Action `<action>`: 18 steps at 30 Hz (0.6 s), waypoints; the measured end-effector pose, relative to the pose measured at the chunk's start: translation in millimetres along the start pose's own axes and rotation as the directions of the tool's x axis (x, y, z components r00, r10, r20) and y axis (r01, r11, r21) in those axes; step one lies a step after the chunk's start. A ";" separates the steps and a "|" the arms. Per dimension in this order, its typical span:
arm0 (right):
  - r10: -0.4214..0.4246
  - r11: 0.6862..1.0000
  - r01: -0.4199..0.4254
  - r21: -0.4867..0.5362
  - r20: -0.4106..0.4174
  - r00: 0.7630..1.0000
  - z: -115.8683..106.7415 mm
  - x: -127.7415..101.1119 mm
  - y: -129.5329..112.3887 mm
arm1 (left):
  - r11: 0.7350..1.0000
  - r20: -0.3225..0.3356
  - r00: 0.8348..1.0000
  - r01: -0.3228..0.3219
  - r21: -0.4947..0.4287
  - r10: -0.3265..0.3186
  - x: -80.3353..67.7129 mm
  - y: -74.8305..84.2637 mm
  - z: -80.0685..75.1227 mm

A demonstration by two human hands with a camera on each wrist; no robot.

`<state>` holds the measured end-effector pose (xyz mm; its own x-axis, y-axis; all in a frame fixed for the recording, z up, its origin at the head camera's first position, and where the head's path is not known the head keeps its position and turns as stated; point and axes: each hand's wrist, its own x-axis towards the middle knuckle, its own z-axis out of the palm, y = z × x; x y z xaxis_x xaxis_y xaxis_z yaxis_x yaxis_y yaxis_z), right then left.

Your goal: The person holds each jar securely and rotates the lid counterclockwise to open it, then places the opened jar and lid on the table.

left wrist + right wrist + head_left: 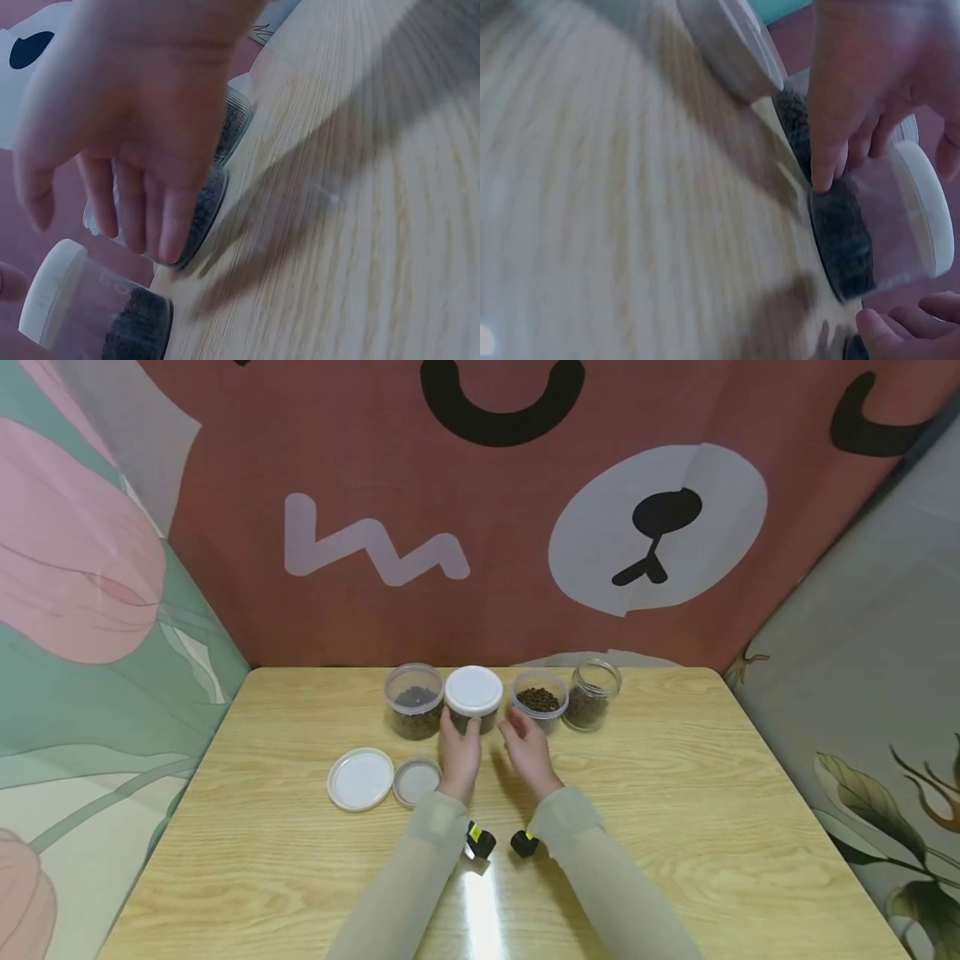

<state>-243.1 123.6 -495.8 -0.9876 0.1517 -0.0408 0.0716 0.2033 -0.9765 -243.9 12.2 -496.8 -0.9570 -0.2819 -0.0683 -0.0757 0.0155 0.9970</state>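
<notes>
A clear plastic jar with a white lid (474, 691) stands upright among the containers at the back of the table, dark contents in its lower half (844, 240). My left hand (459, 754) is at its left front side; in the right wrist view, the left fingertips (823, 176) lie right at the jar's wall and the thumb is apart from the lid. My right hand (527, 752) is right of the jar, with loosely bent fingers and nothing in them. Just behind it stands an open clear tub of brown pellets (538, 700).
Left of the lidded jar is another open clear tub (414, 702) with dark contents. At the far right of the row stands an open glass jar (591, 696). A white lid (360, 779) and a smaller lid (417, 782) lie left of my left hand. A patterned cloth (375, 627) hangs behind the table.
</notes>
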 end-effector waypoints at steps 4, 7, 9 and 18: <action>-0.001 0.999 0.000 0.037 0.016 1.000 9.3 4.9 -4.7 | 1.000 0.009 1.000 0.002 -0.008 -0.002 -0.1 -0.5 -0.5; -0.021 0.998 0.020 0.052 0.008 1.000 16.5 8.7 -5.1 | 1.000 0.014 1.000 0.010 -0.004 -0.010 -0.5 -0.6 -1.7; -0.036 0.997 0.036 0.072 -0.003 0.999 20.9 10.0 -5.4 | 1.000 0.008 1.000 0.008 0.018 -0.009 0.3 -1.8 -2.3; -0.018 0.987 0.026 0.158 -0.052 0.998 27.8 9.2 -4.1 | 0.999 -0.011 0.999 -0.042 0.032 0.042 -1.8 -2.1 -3.3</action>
<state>-256.3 97.3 -498.0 -0.9801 0.1979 -0.0122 0.0229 0.0517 -0.9984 -241.2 9.5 -498.7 -0.9562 -0.2916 -0.0256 -0.0445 0.0583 0.9973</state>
